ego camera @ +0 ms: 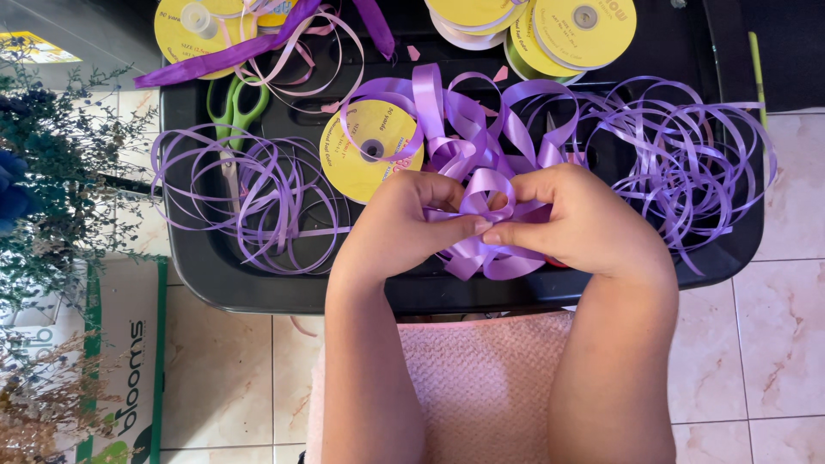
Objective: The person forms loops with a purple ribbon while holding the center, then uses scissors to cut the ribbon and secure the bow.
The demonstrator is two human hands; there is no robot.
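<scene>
Both hands meet over a black tray (258, 288). My left hand (404, 228) and my right hand (580, 219) pinch the middle of a lilac ribbon bow (481, 193), thumbs and fingertips pressed together at its centre. Loops of the bow stick out above and below the fingers. Wide lilac ribbon (507, 120) trails up from the bow. A yellow ribbon spool (365, 146) lies just above my left hand.
Thin lilac ribbon coils lie at left (249, 193) and right (687, 155) of the tray. Green-handled scissors (234, 107) and more yellow spools (567, 30) sit at the back. Dried flowers (51, 172) stand left. A pink cloth (481, 387) covers my lap, above a tiled floor.
</scene>
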